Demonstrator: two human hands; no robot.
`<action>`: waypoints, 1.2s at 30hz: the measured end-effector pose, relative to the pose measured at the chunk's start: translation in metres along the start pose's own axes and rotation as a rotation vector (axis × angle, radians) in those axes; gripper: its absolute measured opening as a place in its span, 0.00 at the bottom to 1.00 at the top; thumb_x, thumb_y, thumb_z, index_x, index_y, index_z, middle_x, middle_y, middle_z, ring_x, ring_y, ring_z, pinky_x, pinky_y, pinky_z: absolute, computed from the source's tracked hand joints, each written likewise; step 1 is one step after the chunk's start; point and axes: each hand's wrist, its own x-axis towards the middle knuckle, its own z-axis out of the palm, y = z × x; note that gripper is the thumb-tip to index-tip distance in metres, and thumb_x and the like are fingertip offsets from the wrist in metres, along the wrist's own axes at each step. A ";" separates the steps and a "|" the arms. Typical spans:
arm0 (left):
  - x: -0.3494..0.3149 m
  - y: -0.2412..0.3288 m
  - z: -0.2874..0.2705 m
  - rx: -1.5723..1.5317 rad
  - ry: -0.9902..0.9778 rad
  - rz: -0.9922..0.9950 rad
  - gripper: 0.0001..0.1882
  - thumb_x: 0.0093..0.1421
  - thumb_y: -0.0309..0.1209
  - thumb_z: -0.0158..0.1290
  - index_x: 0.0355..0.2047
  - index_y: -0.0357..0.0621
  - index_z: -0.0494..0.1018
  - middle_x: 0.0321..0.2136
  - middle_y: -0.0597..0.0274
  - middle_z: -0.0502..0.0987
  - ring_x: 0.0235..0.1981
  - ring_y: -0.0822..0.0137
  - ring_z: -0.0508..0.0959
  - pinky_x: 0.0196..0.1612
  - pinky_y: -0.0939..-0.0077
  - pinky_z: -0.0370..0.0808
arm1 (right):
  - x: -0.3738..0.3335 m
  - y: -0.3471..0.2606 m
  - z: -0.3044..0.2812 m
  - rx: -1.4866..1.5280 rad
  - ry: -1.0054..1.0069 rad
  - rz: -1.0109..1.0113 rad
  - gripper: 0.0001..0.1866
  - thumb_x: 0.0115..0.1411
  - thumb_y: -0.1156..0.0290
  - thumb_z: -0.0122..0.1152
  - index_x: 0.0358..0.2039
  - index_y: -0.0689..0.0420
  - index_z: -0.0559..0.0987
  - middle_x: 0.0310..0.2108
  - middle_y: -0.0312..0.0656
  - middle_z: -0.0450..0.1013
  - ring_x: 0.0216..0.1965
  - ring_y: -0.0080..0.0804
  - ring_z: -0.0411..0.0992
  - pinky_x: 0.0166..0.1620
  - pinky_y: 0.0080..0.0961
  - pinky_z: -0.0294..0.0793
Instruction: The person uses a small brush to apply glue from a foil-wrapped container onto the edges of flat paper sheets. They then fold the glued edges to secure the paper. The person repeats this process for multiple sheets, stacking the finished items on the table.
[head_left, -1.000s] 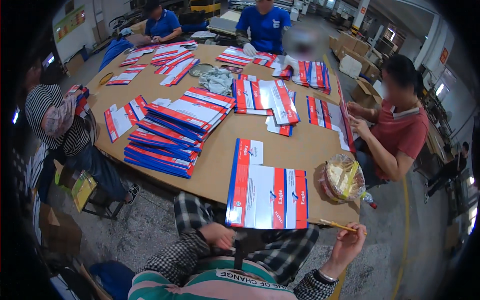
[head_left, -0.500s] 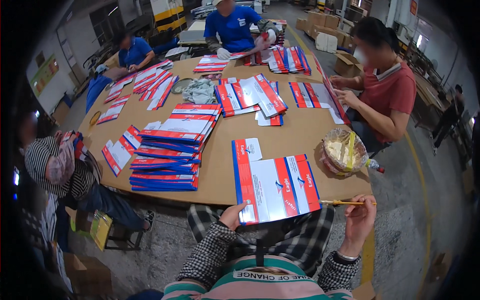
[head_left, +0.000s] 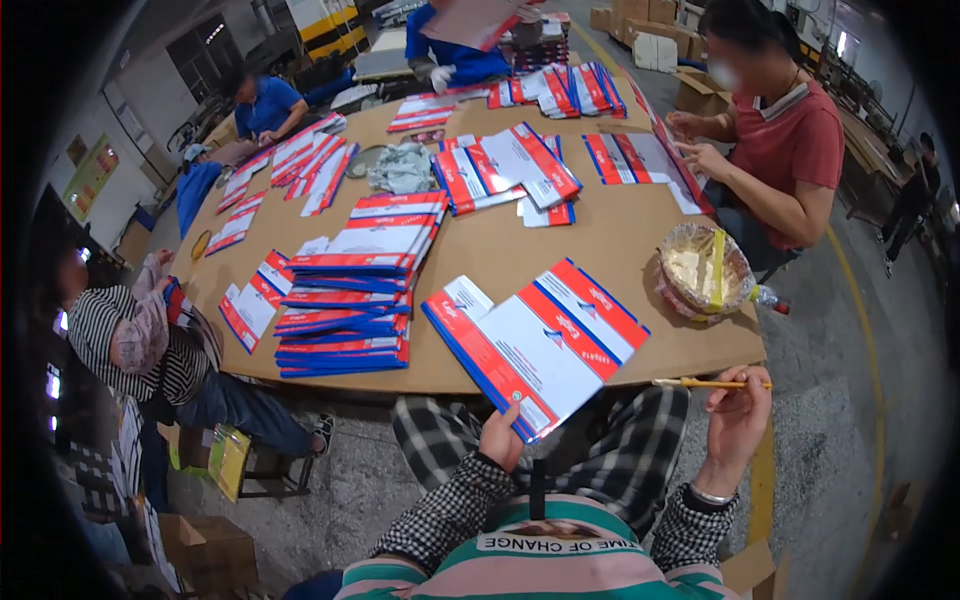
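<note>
A flat, unfolded carton sheet (head_left: 540, 350) in red, white and blue lies slanted over the table's near edge. At its near corner my left hand (head_left: 503, 437) grips it, thumb on top. My right hand (head_left: 738, 415) pinches a thin brush (head_left: 710, 383) with a wooden-coloured handle. The brush lies nearly level, its tip pointing left, a little apart from the sheet's right edge. Farther off to the right stands a plastic-lined bowl (head_left: 700, 275) with pale paste in it and a yellow strip across its top.
Left of the sheet rises a stack of folded cartons (head_left: 355, 300). More cartons (head_left: 510, 175) and a crumpled cloth (head_left: 400, 168) lie across the brown table (head_left: 480, 240). A co-worker in red (head_left: 775, 150) sits at the right; others work at the left and far sides. A bottle (head_left: 770, 298) is beside the bowl.
The carton sheet has turned counterclockwise, its right side swinging away from me. The brush tip, earlier at the sheet's edge, is now apart from it. The far co-worker has lifted a sheet.
</note>
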 end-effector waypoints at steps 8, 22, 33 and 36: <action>0.018 -0.040 0.048 -0.095 0.135 0.182 0.19 0.66 0.32 0.40 0.53 0.33 0.58 0.50 0.51 0.67 0.50 0.59 0.69 0.54 0.64 0.67 | 0.001 -0.002 -0.024 0.039 -0.009 0.003 0.10 0.61 0.67 0.45 0.30 0.61 0.69 0.28 0.49 0.70 0.19 0.32 0.70 0.21 0.23 0.71; 0.037 -0.044 0.089 0.080 0.027 -0.393 0.20 0.65 0.41 0.41 0.50 0.41 0.62 0.41 0.53 0.71 0.42 0.61 0.71 0.48 0.66 0.69 | 0.009 0.013 -0.037 0.031 0.047 0.021 0.11 0.62 0.66 0.42 0.30 0.59 0.69 0.28 0.48 0.70 0.19 0.31 0.68 0.21 0.24 0.67; 0.033 -0.022 0.110 0.405 -0.421 -0.623 0.19 0.60 0.36 0.50 0.43 0.31 0.67 0.38 0.45 0.73 0.35 0.56 0.78 0.40 0.71 0.77 | 0.011 0.015 -0.045 0.013 0.023 0.026 0.12 0.62 0.65 0.44 0.31 0.60 0.70 0.29 0.48 0.70 0.20 0.30 0.68 0.23 0.23 0.66; 0.042 0.014 0.064 0.767 -0.231 0.102 0.16 0.58 0.34 0.53 0.40 0.34 0.70 0.31 0.57 0.75 0.28 0.69 0.75 0.32 0.78 0.73 | 0.014 0.014 -0.038 0.005 -0.009 0.036 0.12 0.62 0.65 0.44 0.31 0.61 0.71 0.29 0.48 0.70 0.20 0.30 0.67 0.23 0.22 0.66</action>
